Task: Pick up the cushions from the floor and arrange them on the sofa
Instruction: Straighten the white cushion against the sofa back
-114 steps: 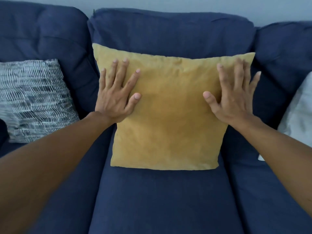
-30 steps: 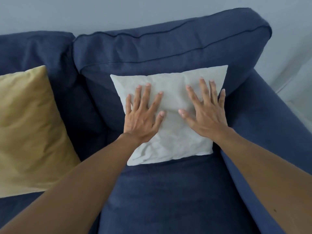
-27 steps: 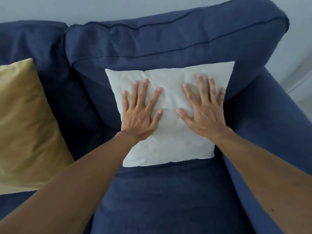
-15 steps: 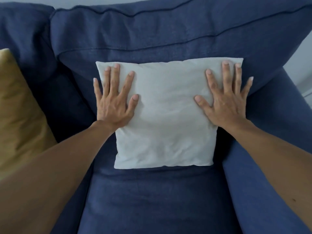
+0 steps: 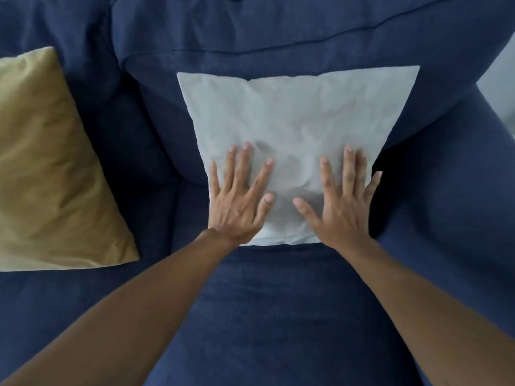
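A white cushion leans upright against the back of the dark blue sofa, on its right-hand seat. My left hand lies flat on the cushion's lower left part, fingers spread. My right hand presses flat on its lower right part, fingers spread too. Neither hand grips anything. A mustard yellow cushion stands against the sofa back on the seat to the left, apart from both hands.
The sofa's padded right armrest rises just right of the white cushion. A strip of pale wall or floor shows at the far right edge. Bare blue seat fabric lies under my forearms.
Both hands slid down from the white cushion's upper corners to its lower half and came closer together. The view tilted down, and more of the yellow cushion shows at left.
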